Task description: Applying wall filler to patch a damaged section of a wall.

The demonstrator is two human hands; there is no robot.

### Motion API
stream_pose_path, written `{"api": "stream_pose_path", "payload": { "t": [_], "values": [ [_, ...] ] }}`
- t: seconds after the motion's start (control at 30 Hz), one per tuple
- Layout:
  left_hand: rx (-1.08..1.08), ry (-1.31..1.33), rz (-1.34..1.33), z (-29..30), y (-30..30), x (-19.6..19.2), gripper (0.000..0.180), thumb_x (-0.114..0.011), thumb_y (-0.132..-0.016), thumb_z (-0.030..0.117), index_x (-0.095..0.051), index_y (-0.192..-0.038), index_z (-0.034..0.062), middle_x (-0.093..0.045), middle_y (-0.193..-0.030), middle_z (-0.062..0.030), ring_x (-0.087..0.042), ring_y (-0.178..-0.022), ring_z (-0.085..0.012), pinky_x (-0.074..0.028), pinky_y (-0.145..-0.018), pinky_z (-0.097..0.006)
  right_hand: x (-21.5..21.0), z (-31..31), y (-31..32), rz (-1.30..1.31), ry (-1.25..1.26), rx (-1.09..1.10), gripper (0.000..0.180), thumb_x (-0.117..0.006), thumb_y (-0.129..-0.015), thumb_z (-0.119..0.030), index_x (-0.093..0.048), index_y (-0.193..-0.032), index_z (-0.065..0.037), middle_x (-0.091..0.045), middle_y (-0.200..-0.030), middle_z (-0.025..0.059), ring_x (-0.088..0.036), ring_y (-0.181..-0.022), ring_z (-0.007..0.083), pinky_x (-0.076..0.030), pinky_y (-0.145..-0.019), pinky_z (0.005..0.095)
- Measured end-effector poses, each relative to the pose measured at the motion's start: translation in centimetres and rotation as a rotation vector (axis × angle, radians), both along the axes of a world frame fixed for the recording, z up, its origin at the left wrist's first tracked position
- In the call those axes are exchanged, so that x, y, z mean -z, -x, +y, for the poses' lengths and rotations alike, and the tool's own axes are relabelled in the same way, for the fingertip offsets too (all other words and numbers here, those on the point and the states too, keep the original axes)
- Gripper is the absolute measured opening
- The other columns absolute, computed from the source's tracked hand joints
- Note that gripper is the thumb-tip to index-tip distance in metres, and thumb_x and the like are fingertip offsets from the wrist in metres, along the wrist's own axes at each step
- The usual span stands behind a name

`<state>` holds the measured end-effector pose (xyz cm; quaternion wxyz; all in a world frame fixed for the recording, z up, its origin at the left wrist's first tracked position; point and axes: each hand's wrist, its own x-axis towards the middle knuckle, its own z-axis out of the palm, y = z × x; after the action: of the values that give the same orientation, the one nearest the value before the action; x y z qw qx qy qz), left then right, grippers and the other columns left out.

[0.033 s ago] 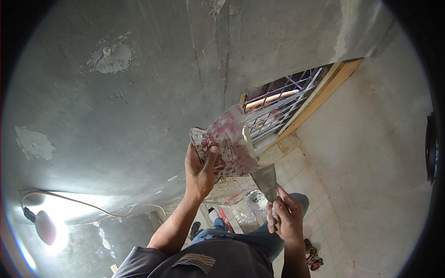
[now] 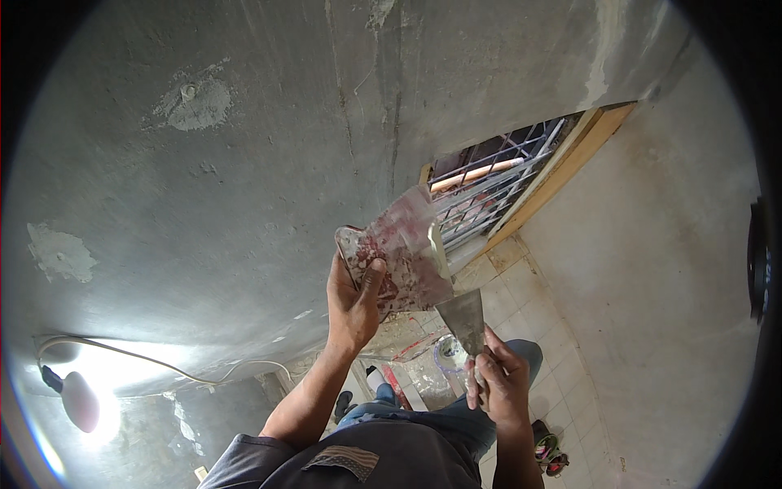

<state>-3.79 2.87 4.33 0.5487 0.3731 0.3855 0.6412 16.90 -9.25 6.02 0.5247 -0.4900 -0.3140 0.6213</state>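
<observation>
My left hand (image 2: 355,301) grips a wide, flat plastering blade (image 2: 407,236), thumb on its face and fingers behind. Dark red and whitish stains cover the blade, and a strip of pale putty (image 2: 437,244) lies along its right edge. In my right hand (image 2: 501,379) is a putty knife (image 2: 464,320), its fingers closed round the handle. The knife's grey, flared blade points up and left, its corner close to the wide blade's lower right corner; I cannot tell whether they touch. Below the knife, partly hidden by my right hand, stands a bucket (image 2: 446,350) with whitish material inside.
A grey wall (image 2: 244,163) with pale patches fills the upper left. To the right is a barred opening (image 2: 497,179) with a wooden frame (image 2: 562,175). A lit lamp (image 2: 80,401) and its cable (image 2: 147,355) are at lower left. Shoes (image 2: 550,452) lie on the tiled floor (image 2: 562,367).
My right hand and the putty knife have shifted slightly left. The wide blade in my left hand has barely moved.
</observation>
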Motion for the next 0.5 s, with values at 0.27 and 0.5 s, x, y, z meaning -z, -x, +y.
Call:
{"api": "stream_pose_path", "payload": {
  "t": [0.27,0.5],
  "values": [
    [0.015,-0.193,0.381,-1.7,0.1,-0.2,0.025,-0.053,-0.095,0.006,-0.048,-0.119,-0.0003,-0.066,-0.097,-0.0122,-0.064,-0.086,-0.0186,-0.05,-0.075,-0.03,0.5,1.3,0.2,-0.036,0.004,0.001,0.052,-0.057,-0.096,-0.012,-0.038,-0.143,0.001,-0.061,-0.085,0.0088,-0.052,-0.051,0.0095,-0.041,-0.039,0.0225],
    [0.041,-0.7,0.795,-2.0,2.7,0.4,0.032,-0.06,-0.084,-0.005,-0.051,-0.114,0.0013,-0.068,-0.101,-0.0173,-0.069,-0.071,-0.033,-0.054,-0.058,-0.034,-2.2,2.4,-0.4,0.014,0.053,-0.134,0.055,-0.058,-0.096,-0.012,-0.036,-0.144,0.002,-0.062,-0.084,0.0105,-0.051,-0.053,0.0093,-0.039,-0.039,0.0223]
  ]
}}
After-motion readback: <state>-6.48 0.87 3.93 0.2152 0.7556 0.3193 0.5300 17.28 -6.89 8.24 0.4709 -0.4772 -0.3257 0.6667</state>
